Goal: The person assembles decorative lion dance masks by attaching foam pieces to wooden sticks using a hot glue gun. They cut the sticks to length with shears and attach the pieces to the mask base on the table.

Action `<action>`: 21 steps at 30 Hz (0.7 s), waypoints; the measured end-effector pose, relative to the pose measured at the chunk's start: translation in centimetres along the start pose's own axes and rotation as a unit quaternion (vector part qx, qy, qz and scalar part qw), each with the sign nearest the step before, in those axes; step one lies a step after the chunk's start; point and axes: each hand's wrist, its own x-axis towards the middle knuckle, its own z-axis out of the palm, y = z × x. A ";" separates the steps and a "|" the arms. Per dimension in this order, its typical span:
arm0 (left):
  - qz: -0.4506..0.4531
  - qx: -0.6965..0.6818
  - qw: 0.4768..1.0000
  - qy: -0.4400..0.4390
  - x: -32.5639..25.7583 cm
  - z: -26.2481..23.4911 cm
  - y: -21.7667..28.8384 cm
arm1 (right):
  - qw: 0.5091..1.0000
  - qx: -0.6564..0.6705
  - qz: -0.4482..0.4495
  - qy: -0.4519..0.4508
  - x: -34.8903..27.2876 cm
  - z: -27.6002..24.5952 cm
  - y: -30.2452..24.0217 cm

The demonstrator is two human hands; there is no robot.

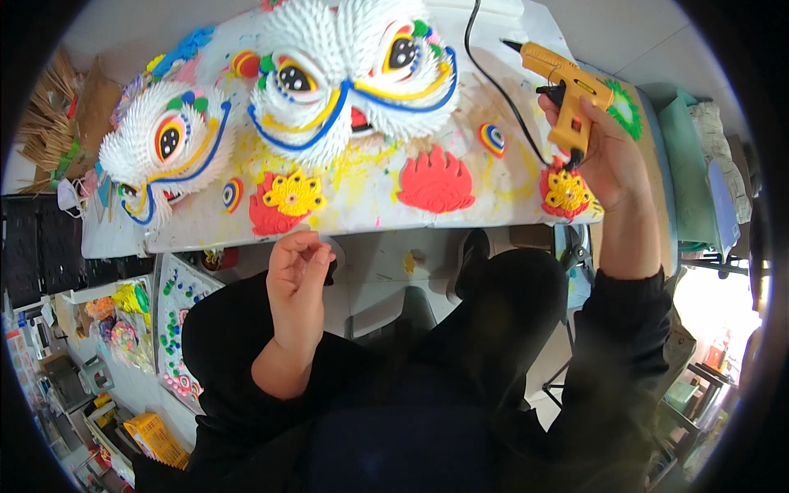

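Observation:
My right hand is closed around the handle of a yellow hot glue gun, above the table's right part. Its dark nozzle points to the upper left, and a black cord runs from the handle's end. My left hand is just off the table's front edge, thumb and fingers drawn together; anything between them is too small to make out. Close to it lies a red foam piece with a yellow flower on it. Below the glue gun is another red piece with a yellow flower. A plain red flame-shaped piece lies between them.
Two white fluffy lion-head masks, a large one and a smaller one, cover the table's back and left. Small striped eye-shaped pieces lie on the paint-stained white table cover. A tray of small coloured pieces stands at lower left.

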 end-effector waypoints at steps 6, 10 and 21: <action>-0.052 -0.008 0.996 0.068 -1.1 -1.6 -2.4 | 0.998 0.010 -0.018 0.053 -2.7 0.0 0.3; -0.072 -0.026 0.993 0.090 -1.0 -3.1 -3.7 | 0.969 -0.124 -0.178 0.117 -6.4 0.3 1.5; -0.290 0.518 0.751 -0.289 -0.7 -3.7 -18.8 | 0.803 -0.531 -0.248 -0.108 -18.4 -0.2 14.7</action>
